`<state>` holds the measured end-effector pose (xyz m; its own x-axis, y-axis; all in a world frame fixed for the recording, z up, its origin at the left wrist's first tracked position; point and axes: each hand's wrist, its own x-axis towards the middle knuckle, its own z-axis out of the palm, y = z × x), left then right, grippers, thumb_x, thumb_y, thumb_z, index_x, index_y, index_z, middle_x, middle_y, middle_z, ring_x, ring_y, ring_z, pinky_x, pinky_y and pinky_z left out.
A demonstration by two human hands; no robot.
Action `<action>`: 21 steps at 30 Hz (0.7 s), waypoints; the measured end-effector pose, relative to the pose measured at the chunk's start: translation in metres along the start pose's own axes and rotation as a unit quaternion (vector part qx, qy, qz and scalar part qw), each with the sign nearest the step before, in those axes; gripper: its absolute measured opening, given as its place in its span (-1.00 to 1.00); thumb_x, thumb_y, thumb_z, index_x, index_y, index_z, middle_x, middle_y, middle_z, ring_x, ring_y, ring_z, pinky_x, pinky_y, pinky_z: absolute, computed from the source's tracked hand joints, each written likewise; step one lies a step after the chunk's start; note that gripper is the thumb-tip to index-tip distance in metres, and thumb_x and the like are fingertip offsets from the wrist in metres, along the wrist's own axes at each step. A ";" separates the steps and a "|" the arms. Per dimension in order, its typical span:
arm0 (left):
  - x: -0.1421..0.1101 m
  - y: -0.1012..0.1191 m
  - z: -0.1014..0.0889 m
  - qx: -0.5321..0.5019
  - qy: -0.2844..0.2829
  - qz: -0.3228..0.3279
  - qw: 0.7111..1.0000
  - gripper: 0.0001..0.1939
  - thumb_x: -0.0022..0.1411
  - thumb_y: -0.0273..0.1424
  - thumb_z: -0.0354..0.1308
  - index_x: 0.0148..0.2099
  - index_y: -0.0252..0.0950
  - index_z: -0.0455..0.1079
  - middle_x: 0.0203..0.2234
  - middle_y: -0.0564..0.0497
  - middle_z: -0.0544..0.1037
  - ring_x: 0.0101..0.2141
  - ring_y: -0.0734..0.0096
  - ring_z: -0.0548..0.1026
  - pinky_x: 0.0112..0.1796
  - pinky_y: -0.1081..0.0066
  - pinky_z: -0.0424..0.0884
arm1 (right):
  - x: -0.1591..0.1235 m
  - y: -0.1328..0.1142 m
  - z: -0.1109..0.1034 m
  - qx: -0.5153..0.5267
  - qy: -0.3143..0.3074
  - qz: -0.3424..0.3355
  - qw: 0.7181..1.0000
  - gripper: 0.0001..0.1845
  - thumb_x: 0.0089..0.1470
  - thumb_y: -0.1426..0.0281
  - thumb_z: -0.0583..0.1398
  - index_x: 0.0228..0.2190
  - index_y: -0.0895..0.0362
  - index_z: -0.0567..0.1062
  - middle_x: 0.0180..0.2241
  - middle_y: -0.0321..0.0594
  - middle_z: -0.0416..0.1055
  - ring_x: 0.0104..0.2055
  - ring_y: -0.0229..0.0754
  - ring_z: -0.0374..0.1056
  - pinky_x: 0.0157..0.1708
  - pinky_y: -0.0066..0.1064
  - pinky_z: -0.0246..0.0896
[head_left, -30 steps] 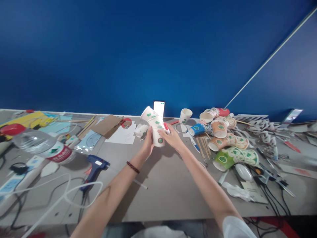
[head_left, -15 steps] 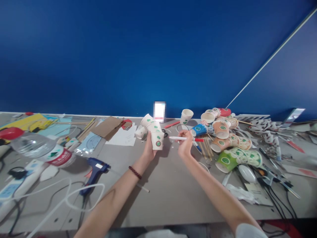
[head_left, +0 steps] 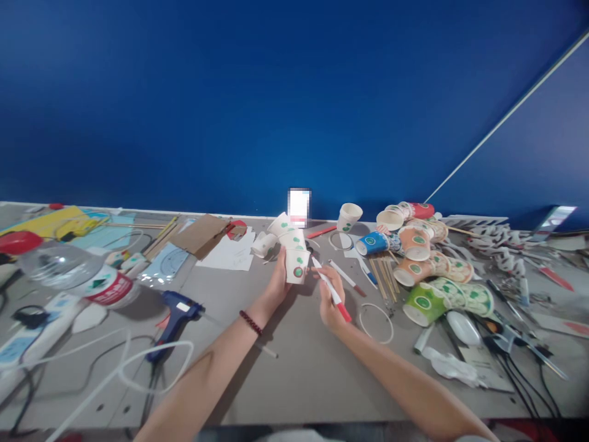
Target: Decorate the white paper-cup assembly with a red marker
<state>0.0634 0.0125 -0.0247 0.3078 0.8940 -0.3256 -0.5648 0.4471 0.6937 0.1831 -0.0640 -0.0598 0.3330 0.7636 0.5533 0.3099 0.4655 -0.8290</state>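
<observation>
Three white paper cups (head_left: 296, 265) with green marks, joined in a bent stack, near the phone (head_left: 299, 207) and on its near side. Clamped in the left hand (head_left: 277, 279), fingers closed around the lowest cup, much as in the earlier frame. Closed on the red-ended marker (head_left: 332, 290) with the right hand (head_left: 332, 301), nearer to the person than the phone and slightly to its right. Compared with before: right hand drawn in, closer to the cups; marker swung from nearly level to a steep slant, tip towards the stack, red end low. Newly visible, right of the phone and nearer to the person: a slim white-and-red stick (head_left: 348, 277) and more of the clear ring (head_left: 376, 323). Also right of the phone, an upright white cup (head_left: 350, 217) and, farther right, a blue cup (head_left: 372, 244). Well left of the phone and nearer to the person, a glue gun (head_left: 173, 325).
</observation>
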 end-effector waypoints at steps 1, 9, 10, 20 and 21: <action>-0.001 0.000 0.000 -0.006 0.004 0.002 1.000 -0.40 0.49 -0.02 -0.10 -0.04 -0.44 0.55 -0.34 -0.18 0.66 -0.43 0.30 0.60 -0.36 0.39 0.53 | -0.001 0.000 -0.001 -0.004 0.003 -0.009 1.000 -0.72 0.34 0.16 0.10 -0.09 0.02 0.50 -0.16 -0.15 0.56 -0.18 -0.04 0.53 -0.17 -0.18 0.47; -0.003 0.003 0.004 -0.049 0.039 0.029 0.998 -0.56 0.46 -0.11 0.06 0.05 -0.36 0.53 -0.30 -0.10 0.69 -0.36 0.32 0.63 -0.30 0.43 0.56 | -0.004 -0.004 0.001 -0.001 -0.017 -0.025 1.000 -0.79 0.32 0.21 0.17 -0.14 0.05 0.51 -0.18 -0.08 0.64 -0.17 -0.02 0.60 -0.18 -0.21 0.52; -0.004 0.003 0.004 -0.039 0.039 0.024 0.998 -0.55 0.48 -0.12 0.02 0.04 -0.36 0.53 -0.30 -0.10 0.69 -0.35 0.30 0.64 -0.31 0.43 0.55 | -0.004 -0.005 0.001 0.011 -0.022 -0.023 0.999 -0.80 0.32 0.21 0.18 -0.15 0.05 0.51 -0.16 -0.07 0.64 -0.13 0.00 0.61 -0.15 -0.20 0.53; -0.003 0.002 -0.002 -0.006 0.013 0.006 1.000 -0.44 0.45 0.00 0.01 0.06 -0.39 0.53 -0.28 -0.17 0.70 -0.38 0.28 0.65 -0.32 0.38 0.58 | -0.004 -0.006 0.003 0.029 -0.042 -0.021 0.998 -0.82 0.31 0.22 0.19 -0.20 0.03 0.53 -0.10 -0.04 0.67 0.02 0.07 0.61 -0.04 -0.14 0.57; -0.003 0.002 -0.002 -0.003 0.013 0.006 1.000 -0.43 0.45 0.00 0.00 0.06 -0.40 0.54 -0.27 -0.18 0.70 -0.37 0.28 0.65 -0.32 0.39 0.57 | -0.004 -0.006 0.002 0.025 -0.045 -0.025 0.998 -0.83 0.31 0.23 0.19 -0.20 0.03 0.53 -0.10 -0.04 0.67 0.02 0.07 0.61 -0.05 -0.14 0.57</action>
<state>0.0597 0.0111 -0.0241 0.2818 0.8997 -0.3333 -0.5734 0.4365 0.6933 0.1779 -0.0687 -0.0574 0.2354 0.7749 0.5866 0.2787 0.5244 -0.8046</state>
